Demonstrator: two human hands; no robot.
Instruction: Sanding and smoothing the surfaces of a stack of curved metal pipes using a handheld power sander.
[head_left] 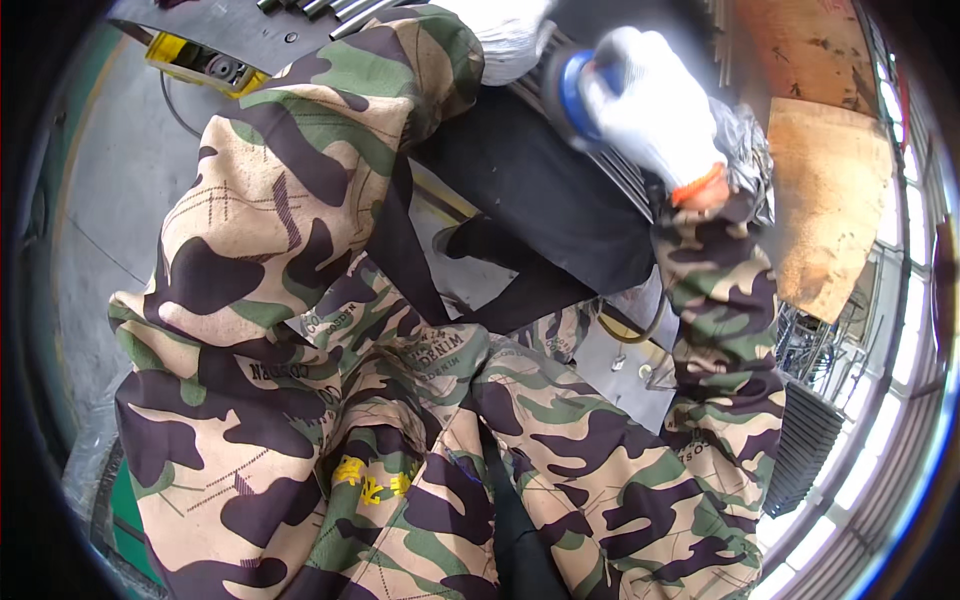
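Gripping blue-black power tool (568, 95), right hand (655, 110), gloved fingers wrapped tight, pressing it onto metal bars (625, 180) on worktop | left hand (505, 40) steadying beside, grip unclear | yellow box (200, 62) set aside.

The left hand (505, 35), in a white glove at the top centre of the frame, is cut off by the upper edge, and the camouflage sleeve (330, 130) covers its wrist; its fingers cannot be seen. The right hand (650, 105), upper right, is smeared by motion blur, so its grip on the blue round tool (572, 95) is unclear. The tool's lower part is hidden behind that glove. The metal rods (330, 8) at the top edge are cut off. The yellow device (195, 62), upper left, is partly hidden by the sleeve.
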